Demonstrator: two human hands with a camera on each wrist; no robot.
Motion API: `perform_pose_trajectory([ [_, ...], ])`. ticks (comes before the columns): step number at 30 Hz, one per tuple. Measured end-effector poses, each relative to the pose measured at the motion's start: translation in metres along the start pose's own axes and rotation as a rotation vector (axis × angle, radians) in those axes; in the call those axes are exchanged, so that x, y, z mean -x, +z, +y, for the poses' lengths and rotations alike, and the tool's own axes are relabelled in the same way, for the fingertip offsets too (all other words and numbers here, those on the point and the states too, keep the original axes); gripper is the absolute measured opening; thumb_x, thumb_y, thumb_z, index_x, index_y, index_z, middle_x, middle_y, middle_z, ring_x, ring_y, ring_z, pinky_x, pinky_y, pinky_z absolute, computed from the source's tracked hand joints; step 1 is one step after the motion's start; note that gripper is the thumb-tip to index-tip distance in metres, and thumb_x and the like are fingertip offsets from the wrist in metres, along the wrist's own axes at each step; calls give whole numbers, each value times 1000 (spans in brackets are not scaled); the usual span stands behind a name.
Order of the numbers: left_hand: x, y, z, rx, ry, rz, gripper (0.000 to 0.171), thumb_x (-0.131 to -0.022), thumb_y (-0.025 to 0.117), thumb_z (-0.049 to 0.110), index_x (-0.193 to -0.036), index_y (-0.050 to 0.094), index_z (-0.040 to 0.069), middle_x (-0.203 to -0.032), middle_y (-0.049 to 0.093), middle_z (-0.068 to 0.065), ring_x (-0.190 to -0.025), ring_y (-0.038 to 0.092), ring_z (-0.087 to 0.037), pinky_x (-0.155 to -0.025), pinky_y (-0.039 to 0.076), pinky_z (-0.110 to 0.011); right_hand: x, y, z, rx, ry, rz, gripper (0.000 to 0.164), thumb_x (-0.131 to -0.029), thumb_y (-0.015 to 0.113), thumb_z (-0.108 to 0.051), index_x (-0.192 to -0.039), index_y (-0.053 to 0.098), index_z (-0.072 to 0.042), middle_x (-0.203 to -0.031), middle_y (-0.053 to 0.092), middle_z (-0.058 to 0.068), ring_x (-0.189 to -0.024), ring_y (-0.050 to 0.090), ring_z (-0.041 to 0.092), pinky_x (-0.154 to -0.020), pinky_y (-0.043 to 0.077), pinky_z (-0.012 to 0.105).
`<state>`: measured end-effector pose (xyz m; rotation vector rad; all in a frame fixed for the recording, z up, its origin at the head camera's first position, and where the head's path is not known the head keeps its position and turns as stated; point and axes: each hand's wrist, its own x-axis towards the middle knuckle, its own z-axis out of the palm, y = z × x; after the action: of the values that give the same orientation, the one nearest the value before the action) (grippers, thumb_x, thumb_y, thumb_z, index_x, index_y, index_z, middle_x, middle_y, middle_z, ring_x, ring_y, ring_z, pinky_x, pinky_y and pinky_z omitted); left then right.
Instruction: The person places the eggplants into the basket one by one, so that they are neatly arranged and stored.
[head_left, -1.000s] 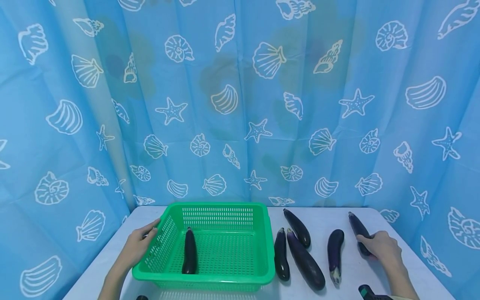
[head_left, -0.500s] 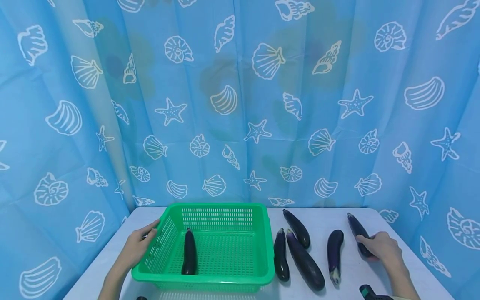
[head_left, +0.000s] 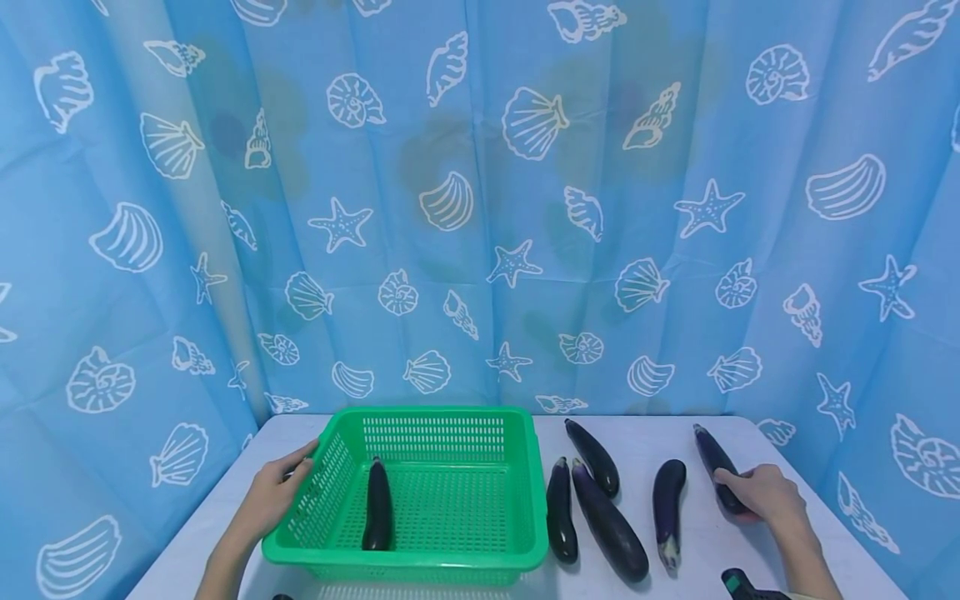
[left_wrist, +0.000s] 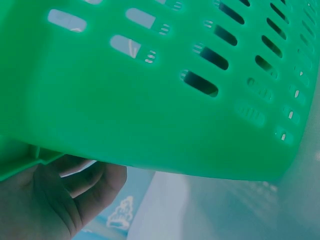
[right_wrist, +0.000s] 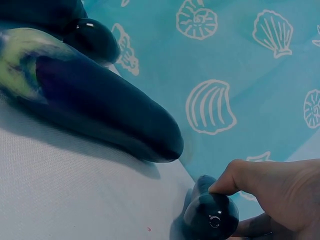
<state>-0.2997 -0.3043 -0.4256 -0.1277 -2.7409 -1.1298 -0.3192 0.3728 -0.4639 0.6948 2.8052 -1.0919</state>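
My left hand (head_left: 272,496) holds the left rim of a green plastic basket (head_left: 405,558). In the left wrist view its fingers (left_wrist: 102,187) bend behind the basket's edge, partly hidden by it. One dark eggplant (head_left: 379,508) lies lengthwise inside, toward the basket's left side. Over at the table's right side, my right hand (head_left: 768,493) grips the near end of another eggplant (head_left: 712,454), whose stem end points away from me. The right wrist view shows the thumb (right_wrist: 230,177) on top of that eggplant, with the other fingers mostly hidden on its far side.
Between basket and right hand, several more eggplants lie on the white table (head_left: 701,550); the nearest to that hand is a curved eggplant (head_left: 667,508). A large eggplant (head_left: 611,525) lies farther left. A blue shell-patterned curtain (head_left: 480,208) closes off the back and sides.
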Motion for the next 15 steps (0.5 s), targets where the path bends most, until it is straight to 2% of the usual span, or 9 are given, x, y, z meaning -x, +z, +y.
perform_pose_trajectory([
  [7, -1, 0, 1, -20, -22, -9, 48, -108, 38, 28, -149, 40, 4, -150, 43, -23, -134, 47, -44, -106, 47, -56, 1, 0, -1, 3, 2, -1, 74, -92, 58, -41, -123, 45, 26, -92, 59, 32, -65, 67, 20, -58, 58, 28],
  [15, -1, 0, 2, -18, -25, -12, 47, -107, 39, 26, -149, 39, 4, -150, 43, -24, -134, 46, -44, -106, 46, -56, 4, -3, -4, 13, -69, -12, 75, -92, 57, -42, -123, 46, 25, -91, 62, 31, -63, 67, 18, -57, 58, 29],
])
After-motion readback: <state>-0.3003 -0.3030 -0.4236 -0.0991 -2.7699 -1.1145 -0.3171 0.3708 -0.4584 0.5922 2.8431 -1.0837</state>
